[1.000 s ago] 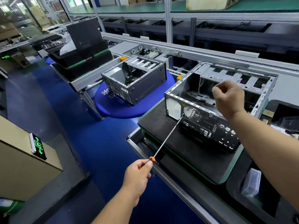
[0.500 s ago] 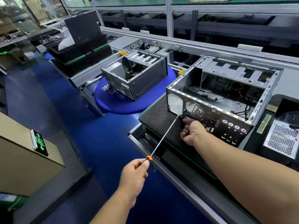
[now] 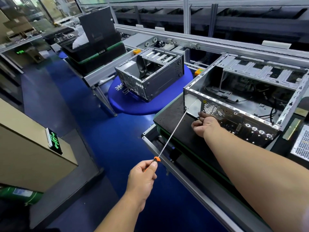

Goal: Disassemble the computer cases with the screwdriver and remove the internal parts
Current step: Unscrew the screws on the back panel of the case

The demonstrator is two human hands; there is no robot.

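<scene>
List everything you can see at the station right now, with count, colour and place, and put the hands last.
near computer case: 1, silver, open, on the black mat at right
far computer case: 1, grey, open, on the blue round pad
black mat: 1, black, under the near case
blue round pad: 1, blue, centre
screwdriver: 1, orange handle, long steel shaft, tip at the near case's left rear corner
black trays: stack, black with green edges, rear left
perforated metal box: 1, silver, far right edge
conveyor rail: 1, grey, behind the cases
left hand: grips the screwdriver handle
right hand: fingers curled, at the near case's rear panel
</scene>
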